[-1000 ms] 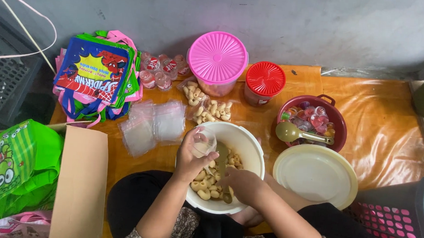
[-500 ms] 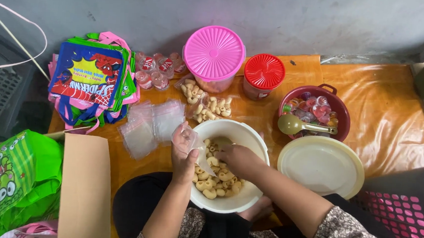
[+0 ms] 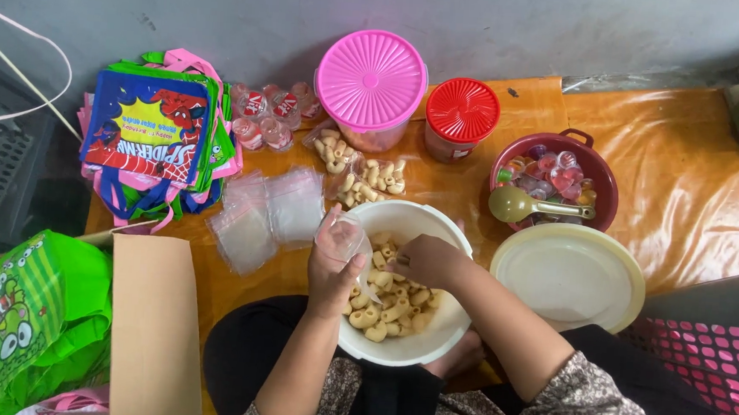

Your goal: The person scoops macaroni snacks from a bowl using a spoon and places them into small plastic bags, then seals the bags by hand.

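L hand point(image 3: 331, 269) grip holds small clear bag point(image 3: 344, 236); R hand point(image 3: 426, 260) grip closed, contents hidden, over white bowl point(image 3: 430, 339) w/ snacks. Lid point(image 3: 567, 275) at 3 o'clock, bag stack point(image 3: 265, 214) at 10.

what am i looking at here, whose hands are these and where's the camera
There is no machine here. The camera sits on a person's head and looks down at their own two hands. The left hand holds a small clear plastic bag open over a white bowl of pale curled snacks. The right hand reaches into that bowl. Around it on the orange mat lie empty clear bags, a pink-lidded tub, a red-lidded jar, a maroon bowl of jelly cups with a scoop, and a cream lid.
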